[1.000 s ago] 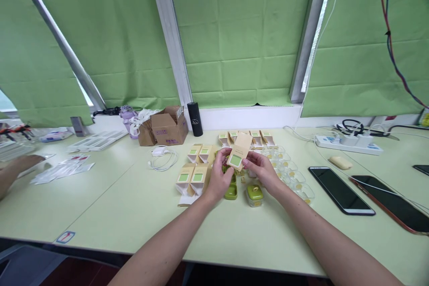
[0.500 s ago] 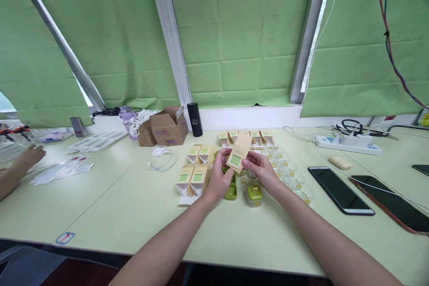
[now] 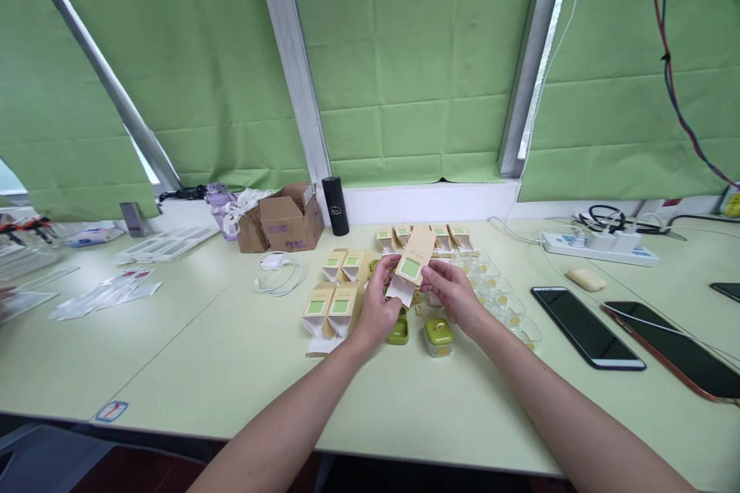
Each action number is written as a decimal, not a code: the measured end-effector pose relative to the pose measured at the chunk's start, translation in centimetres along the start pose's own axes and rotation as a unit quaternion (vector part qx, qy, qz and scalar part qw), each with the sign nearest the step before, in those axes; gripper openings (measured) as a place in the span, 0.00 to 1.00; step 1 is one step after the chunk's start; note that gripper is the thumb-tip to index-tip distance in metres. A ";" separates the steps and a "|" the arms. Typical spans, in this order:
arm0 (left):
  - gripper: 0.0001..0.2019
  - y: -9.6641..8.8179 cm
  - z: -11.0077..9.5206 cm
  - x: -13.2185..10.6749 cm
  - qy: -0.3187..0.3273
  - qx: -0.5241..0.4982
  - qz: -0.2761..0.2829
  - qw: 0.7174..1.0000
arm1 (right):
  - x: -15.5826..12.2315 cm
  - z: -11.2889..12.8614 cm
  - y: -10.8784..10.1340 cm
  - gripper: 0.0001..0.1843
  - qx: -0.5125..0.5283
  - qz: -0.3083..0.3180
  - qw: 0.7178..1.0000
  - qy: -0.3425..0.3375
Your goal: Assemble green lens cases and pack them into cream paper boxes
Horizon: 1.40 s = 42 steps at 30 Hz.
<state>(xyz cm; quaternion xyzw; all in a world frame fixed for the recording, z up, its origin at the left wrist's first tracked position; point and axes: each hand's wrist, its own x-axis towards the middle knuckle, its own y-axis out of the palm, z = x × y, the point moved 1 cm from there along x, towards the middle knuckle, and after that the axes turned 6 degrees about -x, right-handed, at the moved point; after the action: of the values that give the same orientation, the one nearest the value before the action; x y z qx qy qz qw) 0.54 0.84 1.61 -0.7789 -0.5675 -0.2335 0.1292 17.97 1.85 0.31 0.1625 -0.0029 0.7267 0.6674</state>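
Note:
Between my hands a small kraft paper box (image 3: 418,248) with a green window is held tilted above the table, its white bottom flap folded out toward me. My left hand (image 3: 380,300) grips its left side, the thumb near the flap. My right hand (image 3: 454,289) pinches its right lower edge. Below stands a clear little jar with a green lid (image 3: 438,335). A green lid (image 3: 398,331) lies under my left hand, partly hidden. Several clear containers (image 3: 500,300) are grouped behind my right hand. Similar paper boxes (image 3: 328,306) stand to the left.
More paper boxes (image 3: 456,239) line up at the back. Phones (image 3: 586,327) and a power strip (image 3: 601,248) lie to the right. A cardboard carton (image 3: 292,219), a black bottle (image 3: 335,206) and a white charger (image 3: 274,261) are at the left. Plastic bags (image 3: 107,294) lie farther left.
The box in my hands has its white bottom flap opened out, where it was flat before. My left thumb has shifted to the flap. The other person's hand at far left has mostly withdrawn.

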 end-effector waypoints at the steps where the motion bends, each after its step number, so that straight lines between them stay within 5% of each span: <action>1: 0.37 0.0 0.1 0.0 0.000 -0.002 -0.001 1.000 | 0.0 0.1 0.0 0.27 0.008 -0.001 1.000 0.001; 16: 0.36 -0.8 1.6 0.7 -0.014 -0.030 -0.050 0.998 | -0.2 1.1 0.3 0.23 0.101 -0.015 0.994 0.038; 25: 0.27 -0.8 -0.1 -0.2 0.054 0.058 -0.038 0.996 | -0.1 0.5 0.1 0.27 0.025 -0.040 0.999 -0.004; 35: 0.21 -0.3 0.3 0.1 0.056 0.178 -0.093 0.978 | -0.1 0.3 0.2 0.27 0.011 -0.028 0.999 -0.012; 42: 0.17 -0.3 0.0 -0.3 0.076 0.196 -0.052 0.976 | -0.2 0.9 0.4 0.25 0.051 -0.039 0.998 0.009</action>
<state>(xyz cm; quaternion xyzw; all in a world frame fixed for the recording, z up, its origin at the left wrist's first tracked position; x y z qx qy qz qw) 0.14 0.64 1.46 -0.6880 -0.6305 -0.1827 0.3093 17.84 1.40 1.22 0.1896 0.0461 0.7010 0.6859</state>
